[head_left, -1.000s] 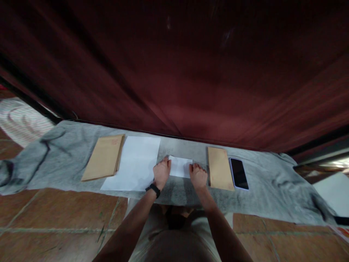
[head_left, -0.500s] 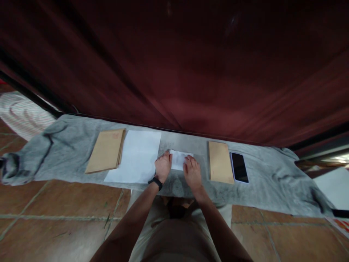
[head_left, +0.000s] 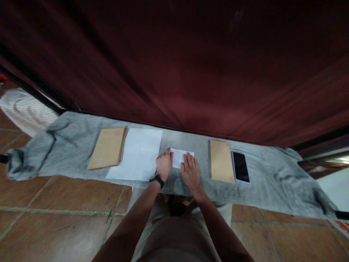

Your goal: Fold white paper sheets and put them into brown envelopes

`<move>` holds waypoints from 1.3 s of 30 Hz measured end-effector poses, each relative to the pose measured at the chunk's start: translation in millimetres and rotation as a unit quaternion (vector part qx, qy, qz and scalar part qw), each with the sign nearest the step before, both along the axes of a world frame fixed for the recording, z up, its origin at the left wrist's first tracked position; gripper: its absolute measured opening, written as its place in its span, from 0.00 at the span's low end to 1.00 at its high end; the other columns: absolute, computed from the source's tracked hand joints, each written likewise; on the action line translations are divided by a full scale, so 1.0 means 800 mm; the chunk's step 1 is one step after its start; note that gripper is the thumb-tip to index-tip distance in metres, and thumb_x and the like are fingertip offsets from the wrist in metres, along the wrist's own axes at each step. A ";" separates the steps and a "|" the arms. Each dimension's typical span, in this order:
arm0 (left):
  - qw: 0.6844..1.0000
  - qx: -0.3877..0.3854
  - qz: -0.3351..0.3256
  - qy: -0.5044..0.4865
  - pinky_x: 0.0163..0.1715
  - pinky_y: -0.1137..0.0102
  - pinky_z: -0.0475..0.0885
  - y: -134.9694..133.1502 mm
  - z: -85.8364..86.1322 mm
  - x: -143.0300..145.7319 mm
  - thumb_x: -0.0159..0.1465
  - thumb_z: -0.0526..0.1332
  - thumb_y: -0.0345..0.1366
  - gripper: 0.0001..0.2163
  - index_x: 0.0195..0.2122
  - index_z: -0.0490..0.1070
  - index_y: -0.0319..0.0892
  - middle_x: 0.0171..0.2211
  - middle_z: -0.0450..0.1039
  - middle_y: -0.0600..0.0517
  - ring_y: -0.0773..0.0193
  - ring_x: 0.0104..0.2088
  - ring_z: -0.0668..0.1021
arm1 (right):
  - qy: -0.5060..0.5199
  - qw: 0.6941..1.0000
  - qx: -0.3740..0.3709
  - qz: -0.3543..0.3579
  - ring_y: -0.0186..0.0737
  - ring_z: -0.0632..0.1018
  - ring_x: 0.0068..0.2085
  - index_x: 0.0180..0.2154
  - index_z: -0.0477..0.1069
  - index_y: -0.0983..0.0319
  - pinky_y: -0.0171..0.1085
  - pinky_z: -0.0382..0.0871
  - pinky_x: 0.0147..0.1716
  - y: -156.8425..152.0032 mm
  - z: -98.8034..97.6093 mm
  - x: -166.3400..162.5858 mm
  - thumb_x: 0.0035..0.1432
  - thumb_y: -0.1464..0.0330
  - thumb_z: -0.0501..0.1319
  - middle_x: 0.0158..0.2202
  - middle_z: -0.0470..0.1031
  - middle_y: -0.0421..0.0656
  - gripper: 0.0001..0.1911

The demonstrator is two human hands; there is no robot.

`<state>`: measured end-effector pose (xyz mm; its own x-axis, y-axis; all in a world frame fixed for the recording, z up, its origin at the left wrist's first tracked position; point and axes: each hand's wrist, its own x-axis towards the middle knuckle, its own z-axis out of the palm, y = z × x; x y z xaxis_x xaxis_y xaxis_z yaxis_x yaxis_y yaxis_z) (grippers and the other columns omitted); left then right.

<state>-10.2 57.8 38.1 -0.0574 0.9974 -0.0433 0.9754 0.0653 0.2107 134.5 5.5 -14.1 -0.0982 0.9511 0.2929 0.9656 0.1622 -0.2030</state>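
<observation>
A small folded sheet of white paper (head_left: 177, 158) lies on the grey cloth in front of me. My left hand (head_left: 164, 164), with a dark band on the wrist, is closed at the paper's left edge, its fingers curled and the thumb along the edge. On the right part of the paper rests my right hand (head_left: 190, 171), flat with the fingers stretched out, covering that end. Larger white sheets (head_left: 140, 154) lie just left of my left hand.
A stack of brown envelopes (head_left: 107, 147) overlaps the white sheets' left side. Farther right are another brown envelope stack (head_left: 222, 160) and a phone (head_left: 240, 167). Grey cloth (head_left: 272, 178) covers the narrow table, with a dark red curtain-like surface (head_left: 180, 83) behind it.
My right hand has flattened onto the folded paper, its fingers straighter and closer together than before. My left hand stays at the left edge. The view has shifted slightly.
</observation>
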 end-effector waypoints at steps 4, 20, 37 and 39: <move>1.000 0.008 0.000 0.001 0.43 0.64 0.73 -0.001 0.000 0.000 0.76 0.43 0.42 0.20 0.58 0.66 0.38 0.42 0.80 0.41 0.53 0.44 0.82 | -0.006 1.000 0.016 0.000 0.51 0.60 0.70 0.68 0.58 0.67 0.53 0.54 0.67 -0.001 -0.002 -0.001 0.72 0.67 0.50 0.70 0.57 0.56 0.26; 0.980 0.074 -0.183 -0.032 0.70 0.57 0.54 -0.045 -0.044 0.016 0.74 0.44 0.38 0.24 0.69 0.57 0.38 0.71 0.55 0.45 0.57 0.72 0.55 | 0.011 1.000 -0.023 0.002 0.50 0.59 0.70 0.68 0.58 0.65 0.55 0.52 0.67 0.000 0.005 0.001 0.72 0.67 0.48 0.71 0.55 0.55 0.26; 0.980 0.087 -0.178 -0.005 0.71 0.53 0.51 -0.046 -0.058 0.020 0.72 0.45 0.31 0.27 0.72 0.50 0.37 0.73 0.49 0.43 0.56 0.73 0.51 | 0.014 0.999 -0.033 0.037 0.47 0.58 0.71 0.67 0.60 0.69 0.49 0.51 0.70 0.024 0.005 -0.003 0.74 0.65 0.46 0.70 0.58 0.53 0.26; 0.983 0.092 -0.158 -0.014 0.71 0.54 0.50 -0.045 -0.056 0.020 0.73 0.44 0.34 0.26 0.72 0.51 0.36 0.73 0.49 0.42 0.56 0.73 0.52 | 0.002 0.999 -0.023 0.036 0.49 0.58 0.71 0.68 0.58 0.68 0.51 0.51 0.69 0.021 0.002 0.008 0.74 0.65 0.48 0.71 0.56 0.53 0.26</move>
